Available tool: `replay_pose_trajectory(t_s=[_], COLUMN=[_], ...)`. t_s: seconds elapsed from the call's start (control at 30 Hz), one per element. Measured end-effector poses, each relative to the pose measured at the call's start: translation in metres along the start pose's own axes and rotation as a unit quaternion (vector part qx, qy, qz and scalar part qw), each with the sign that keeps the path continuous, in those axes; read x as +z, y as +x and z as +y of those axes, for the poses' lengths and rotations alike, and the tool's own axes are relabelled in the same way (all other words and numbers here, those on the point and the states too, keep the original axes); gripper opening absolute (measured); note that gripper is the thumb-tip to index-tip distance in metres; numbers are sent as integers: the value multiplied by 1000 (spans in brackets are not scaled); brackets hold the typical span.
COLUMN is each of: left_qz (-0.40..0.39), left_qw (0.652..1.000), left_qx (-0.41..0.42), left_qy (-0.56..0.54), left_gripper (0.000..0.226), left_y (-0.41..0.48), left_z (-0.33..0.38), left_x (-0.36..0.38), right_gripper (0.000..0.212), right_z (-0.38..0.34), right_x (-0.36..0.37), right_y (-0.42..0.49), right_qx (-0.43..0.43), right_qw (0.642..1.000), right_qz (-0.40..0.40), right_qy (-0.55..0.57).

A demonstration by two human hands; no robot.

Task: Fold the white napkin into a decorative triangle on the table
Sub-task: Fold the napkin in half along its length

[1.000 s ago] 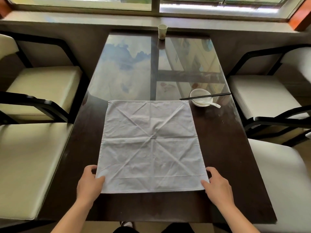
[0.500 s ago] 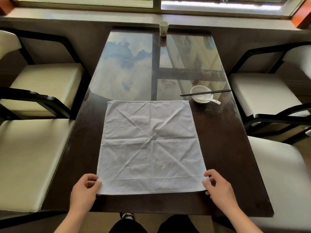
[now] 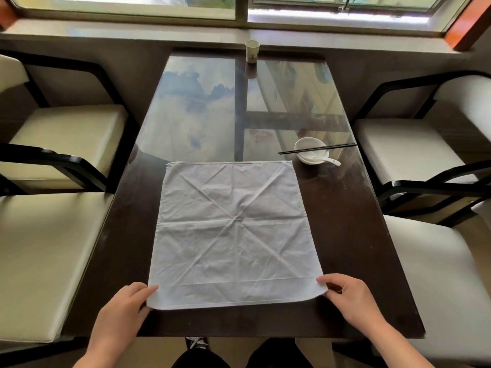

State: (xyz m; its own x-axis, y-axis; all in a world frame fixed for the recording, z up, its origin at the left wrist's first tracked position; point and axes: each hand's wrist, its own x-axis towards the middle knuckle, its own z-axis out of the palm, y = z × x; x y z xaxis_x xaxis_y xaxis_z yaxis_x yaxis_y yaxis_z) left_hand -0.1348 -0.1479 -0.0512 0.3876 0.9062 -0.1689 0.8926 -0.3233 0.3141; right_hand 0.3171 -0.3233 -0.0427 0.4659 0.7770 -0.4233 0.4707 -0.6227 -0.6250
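A white napkin [image 3: 233, 232] lies spread flat as a creased square on the near half of the dark glass-topped table [image 3: 353, 235]. My left hand [image 3: 125, 312] pinches its near left corner between thumb and fingers. My right hand [image 3: 350, 296] pinches the near right corner, which is lifted slightly off the table. The far edge of the napkin lies flat.
A white bowl [image 3: 310, 151] with a spoon and black chopsticks [image 3: 317, 148] across it sits just beyond the napkin's far right corner. A paper cup [image 3: 252, 51] stands at the table's far edge. Cream chairs [image 3: 53, 144] flank both sides.
Both hands have closed their fingers onto the napkin's near corners, and the right corner has risen a little. The camera view shifted slightly.
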Motion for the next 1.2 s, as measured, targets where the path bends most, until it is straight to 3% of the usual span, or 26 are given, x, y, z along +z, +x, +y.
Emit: replay_pose_trajectory(t_s=[0.1, 0.3, 0.53, 0.73, 0.97, 1.2], left_qz=[-1, 1, 14, 74, 102, 137], left_qw=[998, 997, 996, 978, 957, 903], left_qx=[52, 70, 67, -31, -105, -168], left_qy=[33, 40, -54, -194, -251, -372], left_gripper=[38, 35, 41, 50, 31, 22], left_y=[-3, -13, -31, -21, 20, 61], left_z=[4, 2, -7, -11, 4, 8], left_x=[-6, -12, -15, -17, -33, -34], right_gripper=[28, 19, 16, 18, 16, 11], right_z=[-1, 2, 4, -15, -42, -58], right_x=[0, -3, -14, -30, -42, -41], right_y=[-3, -16, -25, -9, 25, 55], right_qx=[-30, -33, -63, -94, -90, -67], right_qw=[999, 998, 993, 991, 992, 994], right_qz=[1, -12, -15, 2, 32, 55], right_qy=[-26, -56, -102, -97, -77, -61])
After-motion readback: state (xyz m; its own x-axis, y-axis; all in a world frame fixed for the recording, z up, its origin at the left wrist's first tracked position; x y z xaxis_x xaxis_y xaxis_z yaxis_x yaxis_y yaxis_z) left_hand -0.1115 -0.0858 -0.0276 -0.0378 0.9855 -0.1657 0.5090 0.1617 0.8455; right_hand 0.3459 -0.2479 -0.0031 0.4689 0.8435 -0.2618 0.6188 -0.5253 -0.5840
